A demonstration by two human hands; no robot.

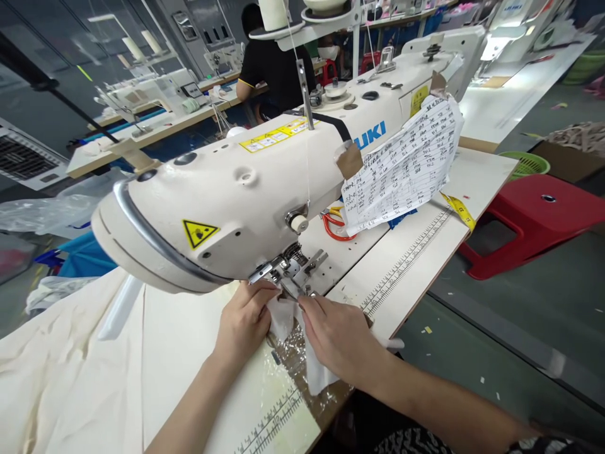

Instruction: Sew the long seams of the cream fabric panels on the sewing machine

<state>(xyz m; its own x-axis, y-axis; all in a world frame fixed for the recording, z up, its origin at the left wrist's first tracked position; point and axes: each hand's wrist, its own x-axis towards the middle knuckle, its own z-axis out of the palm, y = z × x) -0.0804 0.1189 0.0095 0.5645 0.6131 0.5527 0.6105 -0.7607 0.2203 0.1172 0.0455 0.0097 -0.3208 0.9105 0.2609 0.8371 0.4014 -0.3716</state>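
Observation:
A white sewing machine (227,189) reaches across the table, its presser foot area (293,271) low over the bed. Just left of the foot, my left hand (246,318) is closed on a piece of white fabric (282,318), thumb and fingers pinched. My right hand (338,337) is closed at the right of the foot, fingertips pressed on the same white fabric, which hangs down between and below the hands. The fabric's far edge is hidden under the foot and fingers.
Red-handled scissors (336,228) lie behind the foot. A handwritten sheet (401,167) hangs on the machine. Yellow measuring tape (459,211) lies on the right edge, near a red stool (543,208). Cream fabric (61,359) covers the left. A person (278,69) sits beyond.

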